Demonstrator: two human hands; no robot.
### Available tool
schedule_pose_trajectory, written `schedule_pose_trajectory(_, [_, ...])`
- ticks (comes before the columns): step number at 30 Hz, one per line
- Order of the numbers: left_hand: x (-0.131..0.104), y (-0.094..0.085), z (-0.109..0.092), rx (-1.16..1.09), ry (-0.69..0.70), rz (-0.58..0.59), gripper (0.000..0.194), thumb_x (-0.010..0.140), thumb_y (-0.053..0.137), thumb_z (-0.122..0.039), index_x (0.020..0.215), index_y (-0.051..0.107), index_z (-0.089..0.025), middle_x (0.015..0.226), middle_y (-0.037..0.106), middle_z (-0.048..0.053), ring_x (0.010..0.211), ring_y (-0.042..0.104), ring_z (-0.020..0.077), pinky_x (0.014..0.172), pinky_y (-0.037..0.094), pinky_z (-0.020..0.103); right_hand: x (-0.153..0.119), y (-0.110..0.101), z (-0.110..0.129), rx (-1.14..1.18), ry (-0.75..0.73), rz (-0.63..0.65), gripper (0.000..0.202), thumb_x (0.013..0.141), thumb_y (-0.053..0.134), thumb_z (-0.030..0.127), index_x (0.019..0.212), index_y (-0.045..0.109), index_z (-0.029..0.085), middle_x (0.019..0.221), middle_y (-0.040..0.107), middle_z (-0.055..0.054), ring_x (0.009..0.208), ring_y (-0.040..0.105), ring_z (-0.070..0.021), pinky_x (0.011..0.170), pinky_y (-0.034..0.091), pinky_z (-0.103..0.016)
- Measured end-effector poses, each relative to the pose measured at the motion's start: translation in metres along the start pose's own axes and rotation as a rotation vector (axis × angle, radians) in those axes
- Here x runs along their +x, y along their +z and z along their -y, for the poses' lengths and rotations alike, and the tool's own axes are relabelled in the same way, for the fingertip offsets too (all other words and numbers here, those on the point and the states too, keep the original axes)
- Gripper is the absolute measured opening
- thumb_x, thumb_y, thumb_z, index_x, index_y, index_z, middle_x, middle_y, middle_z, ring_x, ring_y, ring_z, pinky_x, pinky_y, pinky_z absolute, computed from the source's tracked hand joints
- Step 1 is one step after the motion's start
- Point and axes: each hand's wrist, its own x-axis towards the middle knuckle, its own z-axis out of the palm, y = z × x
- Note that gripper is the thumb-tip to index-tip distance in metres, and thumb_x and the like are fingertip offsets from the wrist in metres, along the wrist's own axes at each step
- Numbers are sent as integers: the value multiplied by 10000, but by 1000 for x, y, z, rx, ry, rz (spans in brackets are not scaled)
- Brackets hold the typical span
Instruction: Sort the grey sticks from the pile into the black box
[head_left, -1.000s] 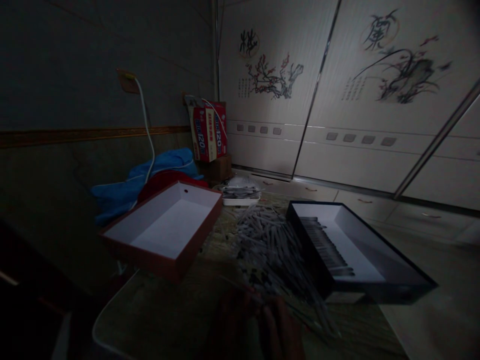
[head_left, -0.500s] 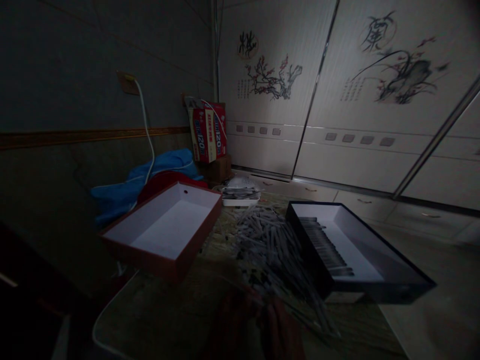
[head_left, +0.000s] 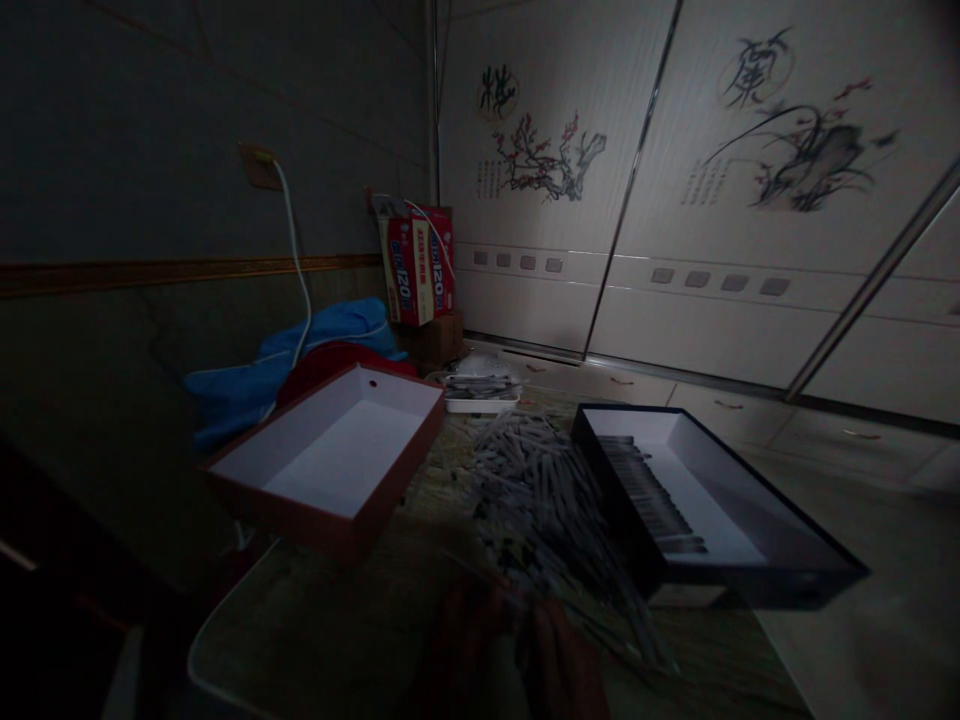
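"Filling the background are pale wardrobe doors (head_left: 675, 335). What comes after them?"

"A table (head_left: 315, 620), with a dark box (head_left: 727, 505) over to the right. A row of slim pen-like sticks (head_left: 654, 495) lies side by side along its left wall, and white lining shows next to them."

"And on the left?"

"A reddish-brown box (head_left: 330, 455), open at the top, its white inside in view. Between the two boxes spreads a loose heap of pale pen-like tubes (head_left: 536, 470), and behind that a small white tray (head_left: 484, 405) holds more slim sticks (head_left: 481, 385)."

"Where's the grip?"

"Low in the middle, at the near end of the heap. The left grip (head_left: 461, 632) and right grip (head_left: 562, 650) sit close together, both curled inward. It's too dark to tell how far either is open."

"Has either got hold of anything?"

"A thin rod (head_left: 471, 567) slants across right at the two of them, from beyond the left grip toward the right one. I can't tell which of them pinches it."

"Anything smaller?"

"Small black pieces (head_left: 517, 550), strewn over the heap's near end."
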Motion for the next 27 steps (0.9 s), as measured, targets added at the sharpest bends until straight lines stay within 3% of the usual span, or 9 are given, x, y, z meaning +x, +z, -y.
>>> schedule_pose_trajectory(3, [1, 1, 1, 7, -6, 4, 274, 826, 517, -390, 863, 619, -137, 832, 670, 18, 742, 628, 151, 729, 495, 352, 0, 2, 1, 21, 29, -10, 400, 881, 304, 529, 834, 590, 253, 629, 668, -24, 503, 626, -161, 460, 438, -221])
schedule_pose_trajectory(5, [3, 2, 2, 6, -5, 0, 279, 820, 525, -394, 855, 618, -134, 814, 672, 19, 733, 631, 153, 720, 496, 352, 0, 4, 2, 49, 42, 26, 408, 885, 285, 538, 867, 572, 248, 573, 645, -1, 465, 611, -151, 445, 429, -212])
schedule_pose_trajectory(10, [2, 2, 3, -2, 13, -10, 255, 670, 676, -420, 723, 653, -171, 732, 696, 19, 757, 643, 219, 719, 483, 317, 0, 1, 2, -5, 4, 32, 486, 898, 232, 529, 742, 604, 258, 470, 577, 6, 386, 552, -139, 419, 410, -215])
schedule_pose_trajectory(17, [6, -1, 6, -14, 5, -2, 250, 829, 521, -367, 870, 614, -139, 850, 662, 22, 752, 622, 149, 716, 500, 348, 1, -2, 5, 0, -19, 22, 410, 891, 285, 526, 796, 586, 264, 502, 601, 11, 403, 569, -140, 406, 415, -209])
schedule_pose_trajectory(24, [3, 1, 6, -50, 22, -19, 264, 658, 699, -399, 729, 661, -147, 713, 681, 23, 718, 630, 199, 692, 485, 308, -3, 1, 0, -20, -69, 0, 450, 884, 275, 537, 783, 620, 267, 500, 610, -11, 403, 570, -155, 416, 415, -229])
schedule_pose_trajectory(27, [3, 2, 6, -63, 3, -40, 237, 743, 626, -377, 793, 642, -145, 767, 670, 13, 724, 625, 175, 688, 494, 321, -2, 1, 1, -36, -86, -16, 444, 879, 273, 541, 830, 627, 278, 548, 634, -26, 448, 597, -169, 428, 419, -238])
